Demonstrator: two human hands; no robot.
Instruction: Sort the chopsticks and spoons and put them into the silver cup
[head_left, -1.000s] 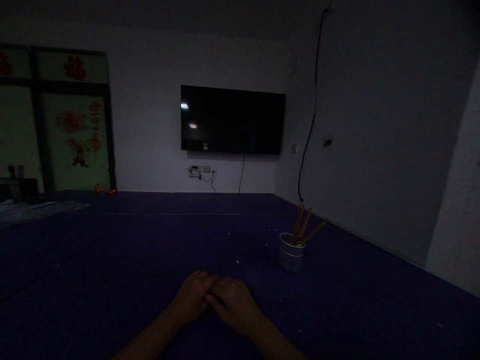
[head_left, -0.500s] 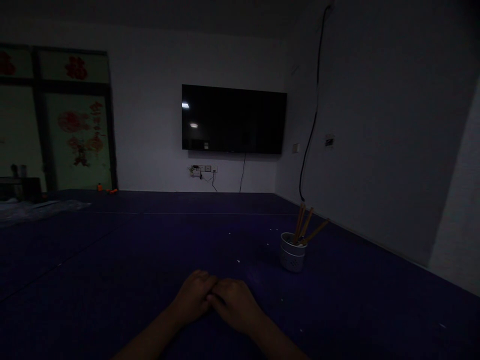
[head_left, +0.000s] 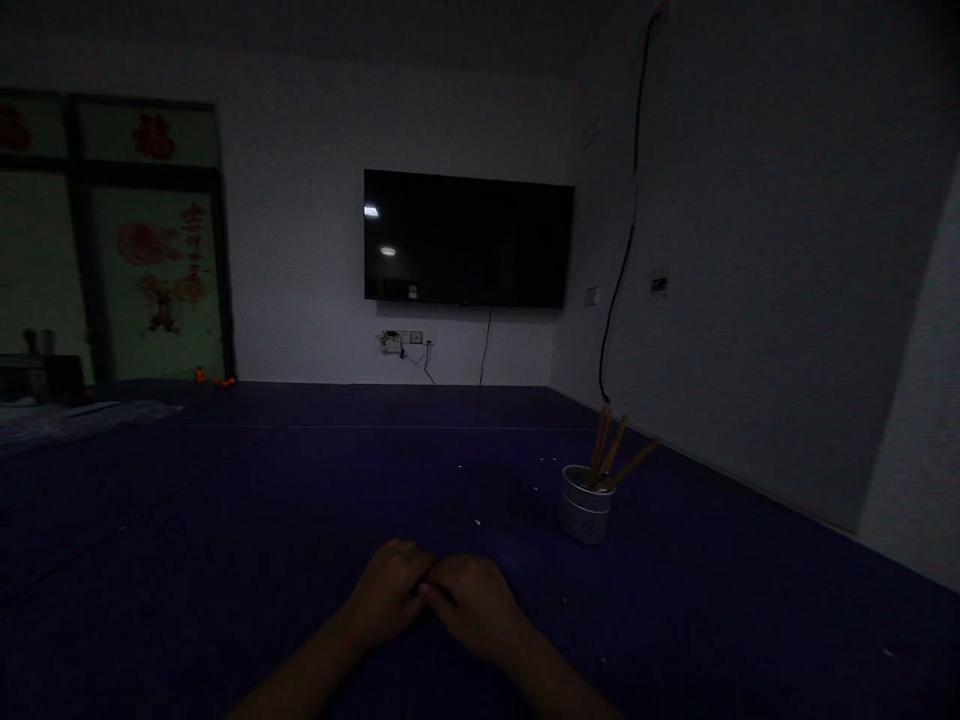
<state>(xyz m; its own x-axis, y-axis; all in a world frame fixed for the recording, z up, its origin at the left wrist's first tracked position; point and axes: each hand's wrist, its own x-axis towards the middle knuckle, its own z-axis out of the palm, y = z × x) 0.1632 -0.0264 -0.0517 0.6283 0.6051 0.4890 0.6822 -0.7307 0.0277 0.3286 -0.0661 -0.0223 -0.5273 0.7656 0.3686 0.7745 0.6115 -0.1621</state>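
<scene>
My left hand (head_left: 388,590) and my right hand (head_left: 474,603) are together low in the middle of the view, over the dark blue surface (head_left: 330,500). Both have curled, closed fingers, and they touch each other at the fingertips. No object shows in either hand. Dim light leaves the finger details hard to see. Ahead and to the right of my right hand stands a perforated, light-coloured holder (head_left: 586,510), apart from both hands. Several slim wooden sticks (head_left: 613,447) lean out of it at different angles.
Small white scraps (head_left: 478,523) lie scattered about. Clear plastic sheeting (head_left: 82,420) and small orange objects (head_left: 225,382) are at the far left. On the far wall hangs a black television (head_left: 469,240). A dark cable (head_left: 626,255) runs down the right wall.
My right hand has shifted very slightly, still touching the left. The holder and its sticks have not moved.
</scene>
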